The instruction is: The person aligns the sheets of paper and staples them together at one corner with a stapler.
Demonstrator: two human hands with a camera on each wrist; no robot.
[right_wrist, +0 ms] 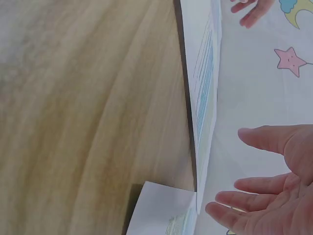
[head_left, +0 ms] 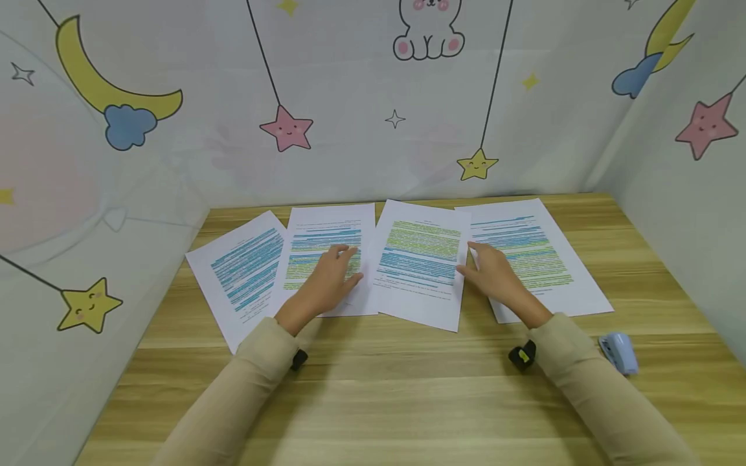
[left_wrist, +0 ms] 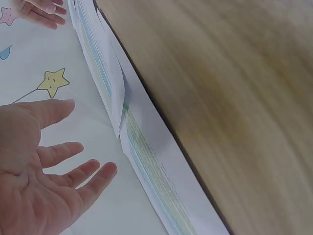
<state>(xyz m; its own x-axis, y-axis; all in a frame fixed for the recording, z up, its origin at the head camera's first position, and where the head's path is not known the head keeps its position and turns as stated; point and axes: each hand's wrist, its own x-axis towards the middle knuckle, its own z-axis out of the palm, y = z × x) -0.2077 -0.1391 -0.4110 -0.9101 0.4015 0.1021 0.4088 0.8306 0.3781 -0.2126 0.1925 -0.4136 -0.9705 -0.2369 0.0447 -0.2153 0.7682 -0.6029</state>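
Several printed sheets with blue and green highlighted lines lie in a row across the table. My left hand [head_left: 327, 279] is over the second sheet [head_left: 303, 223] from the left, fingers apart and holding nothing. In the left wrist view the left hand [left_wrist: 44, 171] shows loosely extended fingers. Between the hands lies a slightly tilted sheet [head_left: 416, 304], green lines above blue. My right hand [head_left: 495, 272] is at its right edge, partly over the rightmost sheet [head_left: 583, 291]. Loosely spread fingers of the right hand [right_wrist: 274, 186] hold nothing in the right wrist view.
The leftmost sheet [head_left: 204, 259] is turned at an angle, and its neighbour overlaps it. A light blue stapler [head_left: 619, 353] sits on the wooden table [head_left: 408, 401] beside the right forearm. Patterned fabric walls [head_left: 350, 162] stand behind the table and at both sides.
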